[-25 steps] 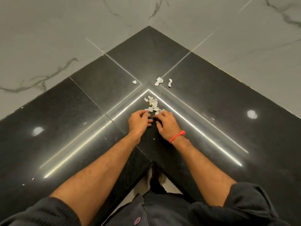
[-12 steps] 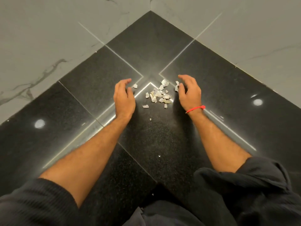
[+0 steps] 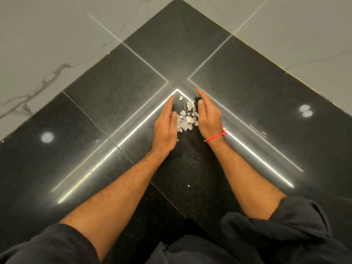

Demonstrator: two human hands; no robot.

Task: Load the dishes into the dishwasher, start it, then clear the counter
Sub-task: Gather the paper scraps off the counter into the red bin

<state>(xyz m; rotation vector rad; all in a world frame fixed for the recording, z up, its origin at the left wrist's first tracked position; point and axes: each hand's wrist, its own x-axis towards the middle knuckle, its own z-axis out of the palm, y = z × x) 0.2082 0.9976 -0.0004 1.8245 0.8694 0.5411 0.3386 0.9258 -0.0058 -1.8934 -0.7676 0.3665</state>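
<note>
Left hand (image 3: pixel 165 128) and right hand (image 3: pixel 208 116) stand on edge with fingers straight, flanking a small heap of pale, jagged scraps (image 3: pixel 186 119), holding nothing. Left thumb touches the heap; right palm just beside it. Half a second ago the hands were wider apart, fingers curled, scraps more scattered. Red thread band (image 3: pixel 217 135) on right wrist. One stray fleck (image 3: pixel 188 185) nearer the body. Glossy black speckled counter (image 3: pixel 106 96) forms a corner; matte marble-veined wall tiles (image 3: pixel 47 44) behind.
</note>
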